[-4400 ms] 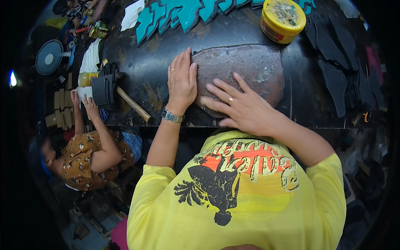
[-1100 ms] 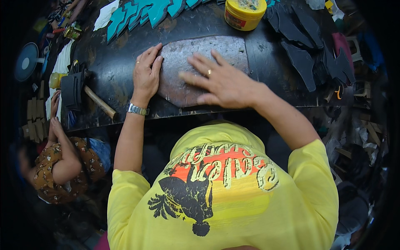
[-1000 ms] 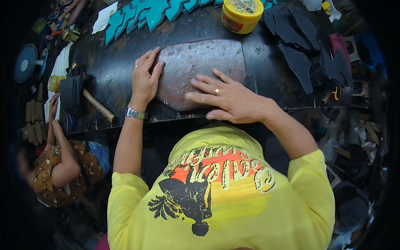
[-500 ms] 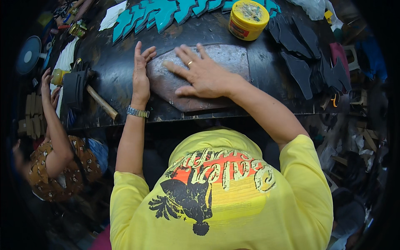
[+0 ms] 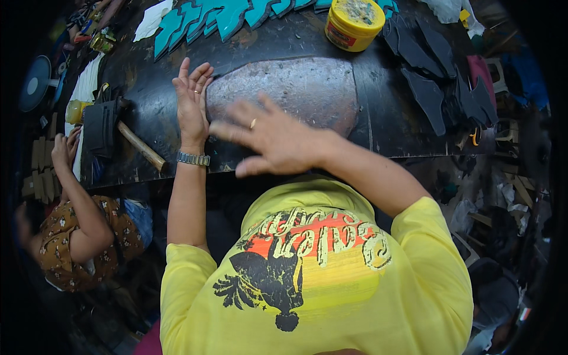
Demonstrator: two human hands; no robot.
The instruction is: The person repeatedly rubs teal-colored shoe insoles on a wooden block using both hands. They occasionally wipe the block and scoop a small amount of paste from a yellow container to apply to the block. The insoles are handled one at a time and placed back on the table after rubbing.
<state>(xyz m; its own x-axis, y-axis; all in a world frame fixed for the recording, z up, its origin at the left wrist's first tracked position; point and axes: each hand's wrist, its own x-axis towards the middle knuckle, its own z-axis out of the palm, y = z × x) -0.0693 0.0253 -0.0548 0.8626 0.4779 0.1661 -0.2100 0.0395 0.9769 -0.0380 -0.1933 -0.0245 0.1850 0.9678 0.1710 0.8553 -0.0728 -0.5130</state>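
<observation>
On the dark table lies a flat, worn brown-grey slab (image 5: 296,83) with one rounded side. My left hand (image 5: 193,109) is at the slab's left edge, palm turned partly inward and fingers pointing up, holding nothing. Whether it touches the slab I cannot tell. Over the slab's near edge is my right hand (image 5: 269,139), palm down with fingers spread and blurred by motion. It wears a ring and holds nothing. The slab's near left part is hidden beneath it.
Teal cut pieces (image 5: 231,18) line the far edge, beside a yellow tub (image 5: 355,23). Black cut pieces (image 5: 423,94) lie at right. Left are a wooden-handled tool (image 5: 142,147), a stack of dark sheets (image 5: 100,127) and a co-worker (image 5: 89,236) with raised forearms.
My right hand has moved back toward me, uncovering more of the slab. My left hand has shifted slightly left and turned to show more palm. The co-worker's hand has lowered.
</observation>
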